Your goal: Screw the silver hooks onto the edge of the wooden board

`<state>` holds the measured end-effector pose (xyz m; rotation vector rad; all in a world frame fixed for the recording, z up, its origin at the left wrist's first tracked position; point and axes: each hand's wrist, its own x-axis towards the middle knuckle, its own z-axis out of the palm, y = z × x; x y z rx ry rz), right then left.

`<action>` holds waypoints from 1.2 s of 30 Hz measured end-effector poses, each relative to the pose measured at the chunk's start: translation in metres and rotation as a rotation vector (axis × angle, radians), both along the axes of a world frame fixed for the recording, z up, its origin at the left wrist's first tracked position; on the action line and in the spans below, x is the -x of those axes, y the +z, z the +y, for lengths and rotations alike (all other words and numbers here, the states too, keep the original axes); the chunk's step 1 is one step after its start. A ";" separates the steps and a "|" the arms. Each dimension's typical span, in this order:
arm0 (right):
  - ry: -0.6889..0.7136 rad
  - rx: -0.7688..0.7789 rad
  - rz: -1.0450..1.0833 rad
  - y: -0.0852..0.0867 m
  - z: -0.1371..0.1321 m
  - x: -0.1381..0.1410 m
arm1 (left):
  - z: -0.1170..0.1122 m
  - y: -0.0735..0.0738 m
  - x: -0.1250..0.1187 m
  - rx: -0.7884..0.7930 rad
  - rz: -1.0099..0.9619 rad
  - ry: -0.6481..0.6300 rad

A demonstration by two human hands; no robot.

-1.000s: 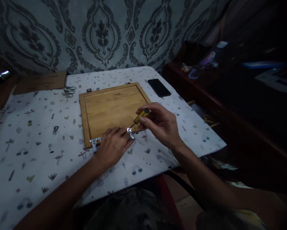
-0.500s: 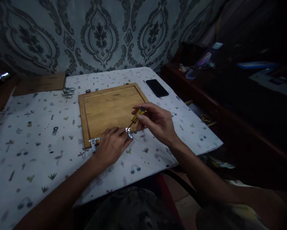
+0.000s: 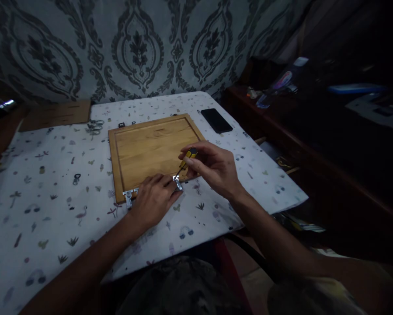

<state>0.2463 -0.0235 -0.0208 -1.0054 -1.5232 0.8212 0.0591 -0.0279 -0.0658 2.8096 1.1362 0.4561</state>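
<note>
A framed wooden panel [image 3: 150, 146], like a cabinet door, lies flat on the table. Two metal hinges sit along its near edge, a left one [image 3: 128, 199] and a right one [image 3: 178, 183]. My left hand [image 3: 152, 197] rests over that edge between them, its fingers and thumb closed about the right hinge; part of the hinge is hidden under them. In my right hand [image 3: 216, 166] is a small yellow and black screwdriver [image 3: 190, 155], pinched by the handle. It tilts down to the left, with its tip at the right hinge.
The table has a white patterned cloth [image 3: 52, 183]. A black phone [image 3: 216, 120] lies right of the panel. Metal hinge-like parts [image 3: 95, 127] and a cardboard piece [image 3: 57, 114] are at the back left. A plastic bottle [image 3: 278, 85] leans on the dark furniture to the right.
The screwdriver's handle has turned slightly in my right hand, its tip staying at the right hinge. My left hand keeps its place. The view has shifted a little.
</note>
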 end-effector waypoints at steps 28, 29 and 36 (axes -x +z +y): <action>-0.233 -0.065 0.095 -0.005 -0.016 0.001 | 0.001 -0.003 -0.001 -0.067 -0.052 -0.009; -0.228 -0.060 0.102 -0.006 -0.016 0.002 | 0.001 -0.003 -0.001 -0.071 -0.050 -0.013; -0.209 -0.043 0.106 -0.009 -0.013 0.002 | 0.001 -0.003 -0.001 -0.056 -0.047 -0.004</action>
